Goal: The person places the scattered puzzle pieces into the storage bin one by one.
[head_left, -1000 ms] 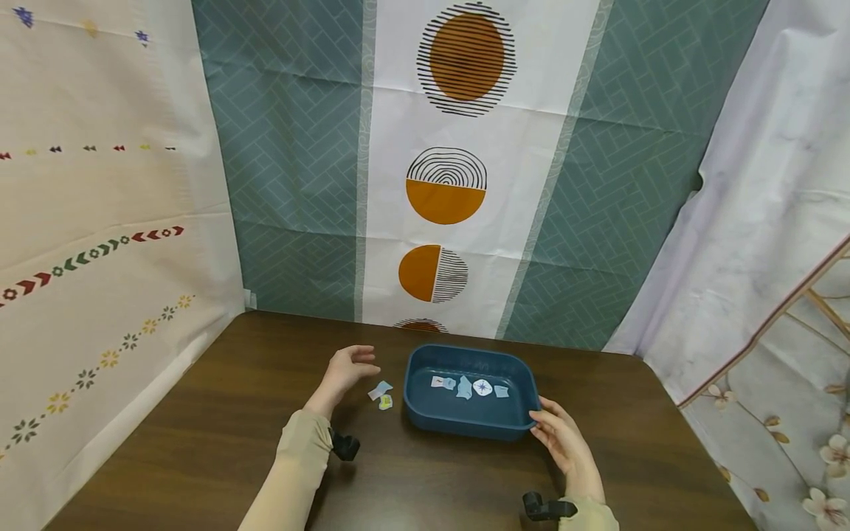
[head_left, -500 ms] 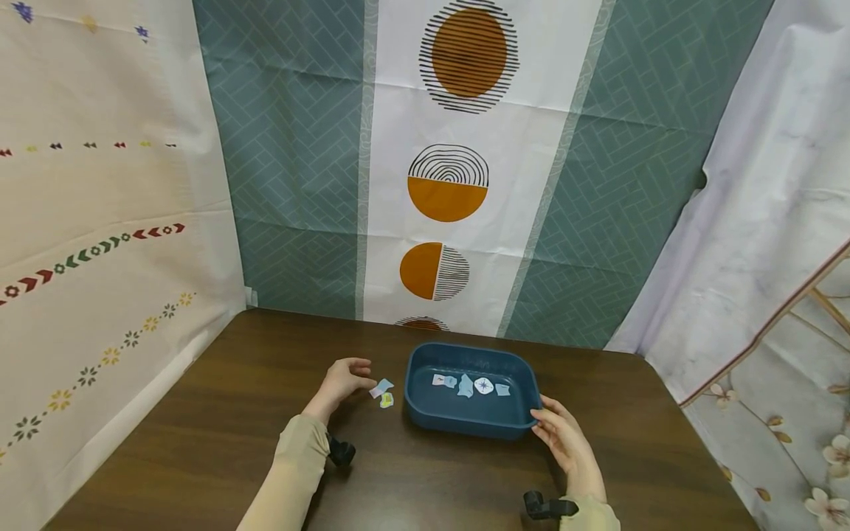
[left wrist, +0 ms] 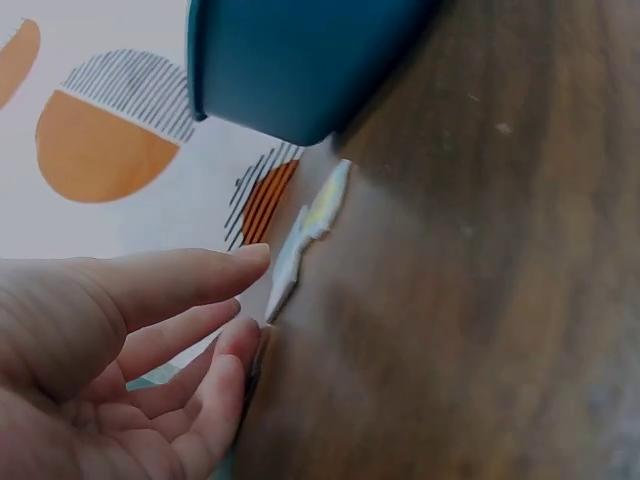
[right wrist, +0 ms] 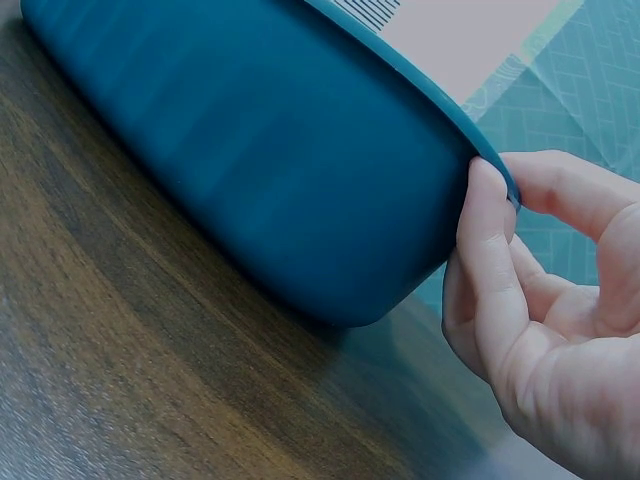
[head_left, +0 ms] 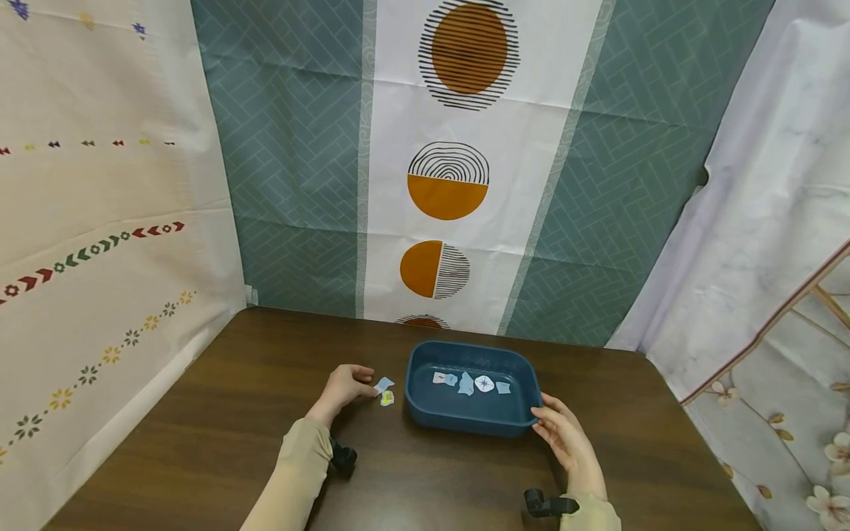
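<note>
"Fingers of your left hand (head_left: 347, 386): holding anything?"

"Nothing. My thumb and fingertips stand apart beside a flat, irregular, pale blue cut-out (head_left: 384, 385) on the dark brown wood-grain table (head_left: 199, 442), lower middle of the head view; whether I touch its left edge, I cannot tell."

"How will it handle?"

"Light, thin and fairly stiff, I'd judge. Lying so flat, it may slide before it lifts, so I'd take it by the left edge, thumb against fingertip."

"And the other hand?"

"My right hand (head_left: 563, 436) pinches the rim of the deep blue, rounded-rectangular, plastic-looking bin (head_left: 465, 422) at its right end."

"Anything in the way?"

"A cut-out printed in yellow (head_left: 387, 398) lies against or just beside the first, I can't tell which; a careless fingertip could shift both. The bin's wall rises to their right. Inside it, more pale cut-outs (head_left: 465, 384) lie in a row."
</note>
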`<state>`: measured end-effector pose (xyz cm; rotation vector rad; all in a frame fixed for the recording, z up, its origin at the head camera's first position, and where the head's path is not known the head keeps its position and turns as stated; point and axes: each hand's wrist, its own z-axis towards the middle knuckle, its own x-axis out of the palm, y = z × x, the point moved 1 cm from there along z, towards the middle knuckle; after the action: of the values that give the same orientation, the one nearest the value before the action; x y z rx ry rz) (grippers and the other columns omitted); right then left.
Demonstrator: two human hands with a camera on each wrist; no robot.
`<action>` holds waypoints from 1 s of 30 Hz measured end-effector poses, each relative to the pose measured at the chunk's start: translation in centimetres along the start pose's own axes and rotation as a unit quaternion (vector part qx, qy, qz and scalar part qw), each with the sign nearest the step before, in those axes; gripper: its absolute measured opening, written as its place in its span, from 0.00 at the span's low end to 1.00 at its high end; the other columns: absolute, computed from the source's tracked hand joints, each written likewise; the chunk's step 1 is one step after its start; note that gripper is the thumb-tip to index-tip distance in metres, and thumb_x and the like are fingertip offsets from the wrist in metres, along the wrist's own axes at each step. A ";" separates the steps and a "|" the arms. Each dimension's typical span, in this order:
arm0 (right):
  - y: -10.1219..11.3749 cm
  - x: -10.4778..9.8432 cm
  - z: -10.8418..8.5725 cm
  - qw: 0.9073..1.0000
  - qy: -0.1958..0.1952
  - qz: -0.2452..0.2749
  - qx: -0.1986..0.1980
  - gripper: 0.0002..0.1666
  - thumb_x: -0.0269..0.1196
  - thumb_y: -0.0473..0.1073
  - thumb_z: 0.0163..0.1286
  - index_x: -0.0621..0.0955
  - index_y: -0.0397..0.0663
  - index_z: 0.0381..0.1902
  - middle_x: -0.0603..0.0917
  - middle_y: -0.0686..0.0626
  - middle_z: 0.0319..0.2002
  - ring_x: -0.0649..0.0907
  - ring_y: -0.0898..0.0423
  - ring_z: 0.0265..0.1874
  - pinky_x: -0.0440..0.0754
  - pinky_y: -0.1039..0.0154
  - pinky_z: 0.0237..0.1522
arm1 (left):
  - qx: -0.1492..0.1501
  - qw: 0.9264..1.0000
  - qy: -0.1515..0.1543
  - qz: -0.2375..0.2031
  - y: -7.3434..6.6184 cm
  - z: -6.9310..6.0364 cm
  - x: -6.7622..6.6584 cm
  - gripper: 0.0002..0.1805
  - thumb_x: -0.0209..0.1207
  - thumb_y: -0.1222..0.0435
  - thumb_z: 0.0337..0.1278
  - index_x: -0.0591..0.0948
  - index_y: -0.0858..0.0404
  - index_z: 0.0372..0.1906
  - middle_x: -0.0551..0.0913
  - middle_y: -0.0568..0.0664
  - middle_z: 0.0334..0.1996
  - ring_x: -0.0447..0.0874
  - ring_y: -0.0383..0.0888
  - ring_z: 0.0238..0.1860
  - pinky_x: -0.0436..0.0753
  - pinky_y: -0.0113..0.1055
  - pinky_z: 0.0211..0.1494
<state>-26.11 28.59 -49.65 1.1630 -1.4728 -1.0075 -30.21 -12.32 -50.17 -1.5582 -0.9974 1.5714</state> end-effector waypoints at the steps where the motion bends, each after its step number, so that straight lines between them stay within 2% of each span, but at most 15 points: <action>1: 0.0 0.0 0.0 1.000 0.000 -0.001 -0.001 0.19 0.55 0.30 0.69 0.71 0.42 0.57 0.79 0.58 0.26 0.77 0.66 0.24 0.81 0.75 0.33 | 0.005 1.000 -0.003 0.010 0.0 0.0 0.0 0.23 0.72 0.73 0.39 0.84 0.74 0.47 0.87 0.63 0.42 0.84 0.54 0.45 0.83 0.42 0.47; 4: 0.0 0.1 0.0 1.000 -0.002 0.000 -0.001 0.19 0.55 0.30 0.69 0.71 0.42 0.57 0.79 0.57 0.26 0.77 0.66 0.24 0.81 0.75 0.33 | 0.015 0.999 -0.011 0.033 0.1 -0.1 0.2 0.22 0.74 0.71 0.38 0.85 0.71 0.46 0.87 0.61 0.42 0.83 0.55 0.46 0.82 0.44 0.49; 7: 0.0 0.1 0.0 1.000 0.000 0.000 -0.005 0.18 0.55 0.30 0.69 0.72 0.42 0.56 0.79 0.57 0.26 0.77 0.67 0.24 0.81 0.75 0.33 | 0.027 0.998 -0.012 0.049 0.1 -0.2 0.3 0.21 0.74 0.70 0.38 0.86 0.70 0.45 0.88 0.60 0.42 0.84 0.53 0.43 0.82 0.44 0.48; 12: 0.0 0.0 0.0 1.000 0.006 -0.004 -0.009 0.18 0.55 0.30 0.69 0.72 0.45 0.55 0.80 0.57 0.27 0.77 0.67 0.24 0.81 0.75 0.33 | 0.031 0.998 -0.013 0.056 0.2 -0.4 0.5 0.20 0.74 0.72 0.38 0.87 0.70 0.43 0.88 0.59 0.39 0.83 0.44 0.33 0.82 0.36 0.37; 15: -0.1 0.0 0.0 1.000 0.007 -0.004 -0.006 0.17 0.55 0.30 0.69 0.73 0.45 0.55 0.80 0.57 0.27 0.77 0.67 0.24 0.81 0.75 0.33 | 0.033 0.998 -0.013 0.061 0.2 -0.4 0.6 0.18 0.74 0.72 0.38 0.87 0.70 0.42 0.88 0.58 0.36 0.81 0.41 0.30 0.80 0.32 0.33; 22: 0.0 0.1 -0.1 1.000 0.007 0.001 -0.011 0.18 0.55 0.29 0.68 0.72 0.43 0.55 0.80 0.57 0.26 0.77 0.67 0.23 0.81 0.75 0.32 | 0.033 0.996 -0.017 0.076 0.2 -0.4 0.8 0.14 0.75 0.70 0.38 0.89 0.67 0.37 0.88 0.54 0.33 0.78 0.40 0.28 0.77 0.31 0.32; 30: 0.1 0.2 -0.1 1.000 0.001 -0.002 -0.006 0.19 0.55 0.30 0.68 0.71 0.41 0.57 0.79 0.57 0.25 0.77 0.66 0.23 0.81 0.75 0.32 | 0.055 0.996 -0.020 0.072 0.5 -0.5 0.8 0.09 0.70 0.72 0.45 0.88 0.69 0.35 0.87 0.53 0.28 0.78 0.38 0.24 0.77 0.31 0.29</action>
<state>-26.05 28.38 -49.48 1.1581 -1.4618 -1.0162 -29.75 -11.83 -50.93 -1.5574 -0.8206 1.7326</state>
